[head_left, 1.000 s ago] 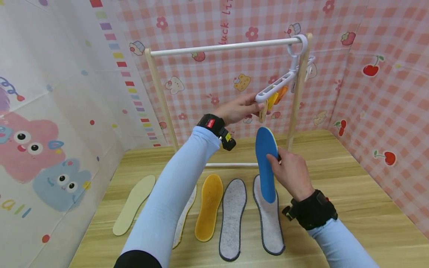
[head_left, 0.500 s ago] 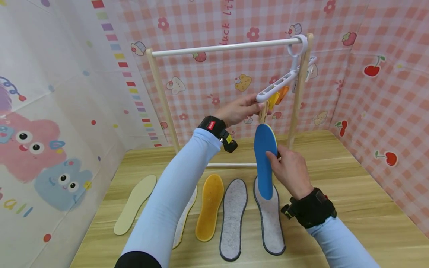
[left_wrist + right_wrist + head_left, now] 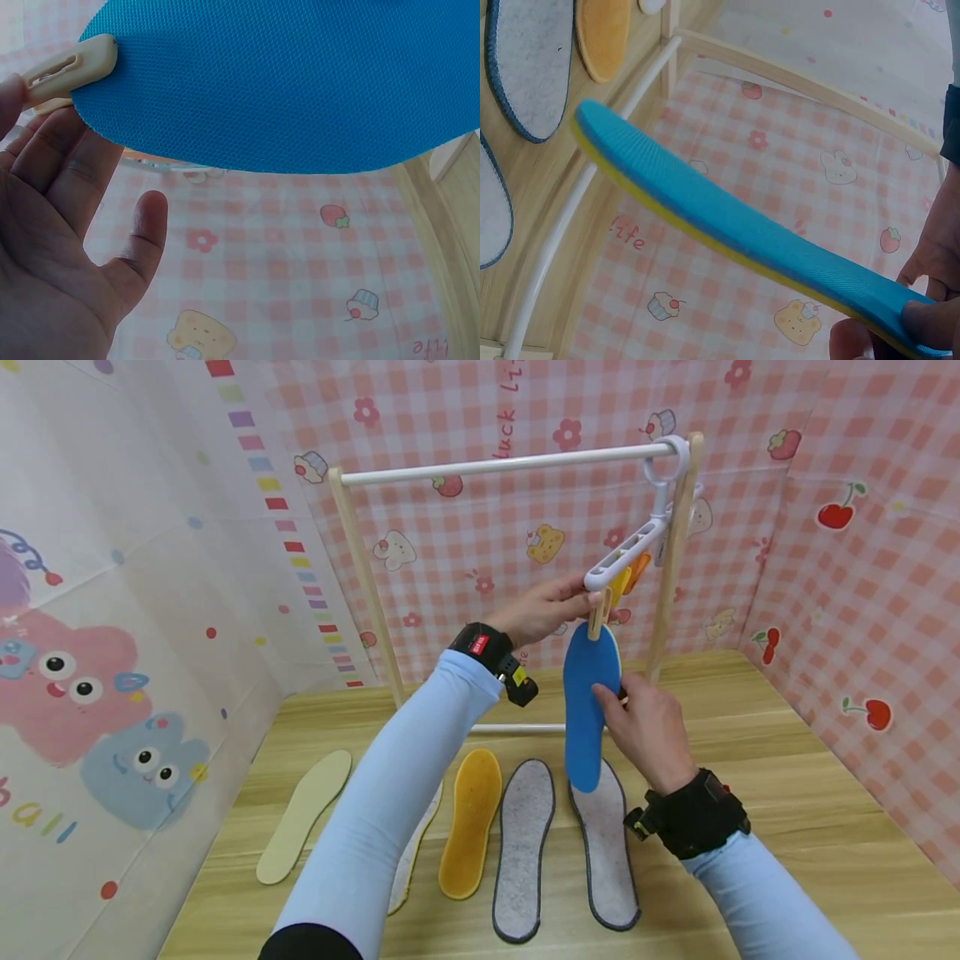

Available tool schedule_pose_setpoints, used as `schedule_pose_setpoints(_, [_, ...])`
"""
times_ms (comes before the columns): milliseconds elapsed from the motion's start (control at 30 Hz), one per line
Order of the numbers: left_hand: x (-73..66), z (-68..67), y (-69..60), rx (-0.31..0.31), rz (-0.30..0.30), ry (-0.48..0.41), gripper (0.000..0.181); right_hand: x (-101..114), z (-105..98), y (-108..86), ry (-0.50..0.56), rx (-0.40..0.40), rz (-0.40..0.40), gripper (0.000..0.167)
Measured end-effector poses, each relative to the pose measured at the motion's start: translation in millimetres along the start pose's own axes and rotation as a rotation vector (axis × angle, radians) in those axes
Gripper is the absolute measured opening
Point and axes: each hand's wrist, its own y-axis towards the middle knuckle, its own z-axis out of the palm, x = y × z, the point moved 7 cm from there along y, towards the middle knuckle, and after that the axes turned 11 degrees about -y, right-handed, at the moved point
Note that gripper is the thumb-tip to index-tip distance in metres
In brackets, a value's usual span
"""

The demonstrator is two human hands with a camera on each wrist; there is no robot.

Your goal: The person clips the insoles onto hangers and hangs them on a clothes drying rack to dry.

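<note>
My right hand (image 3: 651, 733) pinches a blue insole (image 3: 587, 727) at mid-length, thumb on its blue face; the right wrist view shows a yellow underside. The beige clothes peg (image 3: 598, 617) hangs at the near end of a pale lilac clip hanger (image 3: 626, 556). Between thumb and fingers, my left hand (image 3: 543, 610) pinches the peg's upper end. The top end of the insole lies between the peg's legs, one leg (image 3: 97, 58) over the blue face in the left wrist view. Whether the peg bites on it I cannot tell.
The hanger hooks on a white rod (image 3: 510, 463) of a wooden rack. Yellow (image 3: 619, 585) and orange pegs (image 3: 637, 570) hang behind. On the table lie a cream insole (image 3: 303, 818), a yellow insole (image 3: 470, 825), two grey felt insoles (image 3: 523, 852) and a partly hidden white one (image 3: 414, 852).
My right hand has raised the blue insole, and its top end has gone from below the peg to between the peg's legs. My left hand, peg and hanger end shifted slightly right.
</note>
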Motion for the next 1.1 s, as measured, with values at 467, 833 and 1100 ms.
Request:
schedule_pose_setpoints(467, [3.8, -11.0, -7.2, -0.047, 0.038, -0.055, 0.047, 0, 4, -2.8, -0.031, 0.032, -0.015, 0.035])
schedule_pose_setpoints(833, [6.5, -30.8, -19.7, -0.130, 0.012, -0.011, 0.047, -6, 8, -9.5, -0.044, 0.033, -0.004, 0.036])
schedule_pose_setpoints(1100, [9.2, -45.6, -36.4, -0.179, -0.006, -0.001, 0.048, -9, 11, -13.6, -0.043, 0.026, -0.018, 0.036])
